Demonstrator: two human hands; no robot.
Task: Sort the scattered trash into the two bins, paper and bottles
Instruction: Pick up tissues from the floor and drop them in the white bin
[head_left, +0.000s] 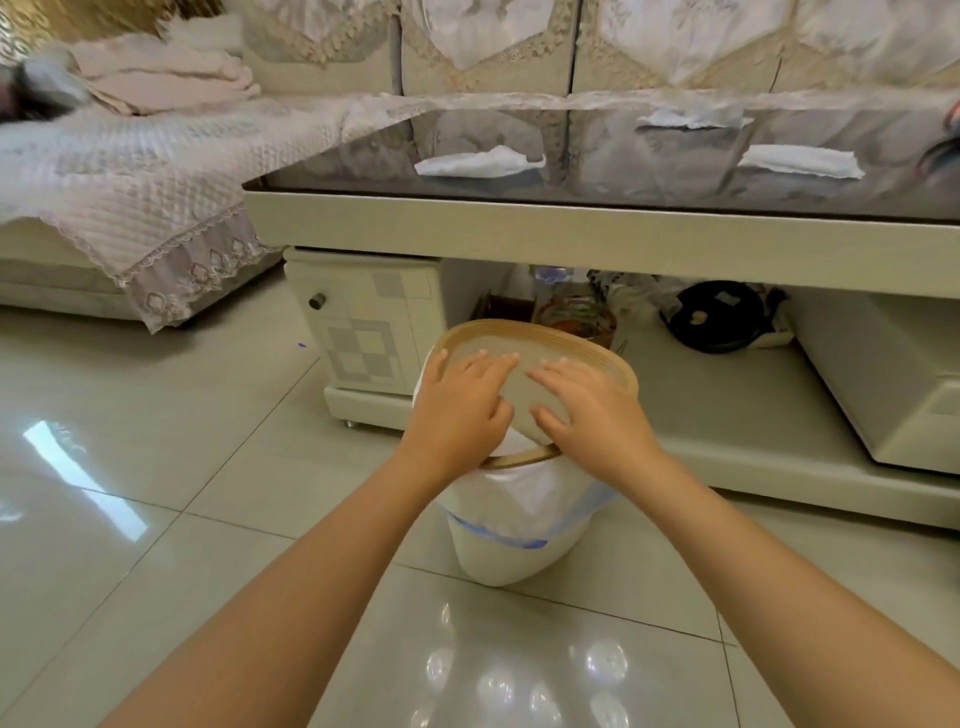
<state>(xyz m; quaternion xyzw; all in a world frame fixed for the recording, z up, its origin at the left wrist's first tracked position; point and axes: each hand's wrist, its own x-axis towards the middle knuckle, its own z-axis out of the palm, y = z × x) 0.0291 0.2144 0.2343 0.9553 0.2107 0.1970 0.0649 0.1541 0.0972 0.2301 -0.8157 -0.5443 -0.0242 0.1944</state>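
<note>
Wooden-rimmed bin (514, 530) lid under flat, unclenched left hand (460, 410) and right hand (592, 410), bare floor (156, 467) leftward

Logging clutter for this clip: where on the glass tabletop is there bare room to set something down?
Bare glass lies at the table's near-left corner, left of the nearest paper, and between it and the right paper. A third paper lies further back. The shelf underneath is crowded.

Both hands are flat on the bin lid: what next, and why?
Probably lift the tan wooden-rimmed lid clear with the left hand and right hand: it sits tilted on the white lined bin, while three white paper scraps wait on the glass table.
</note>
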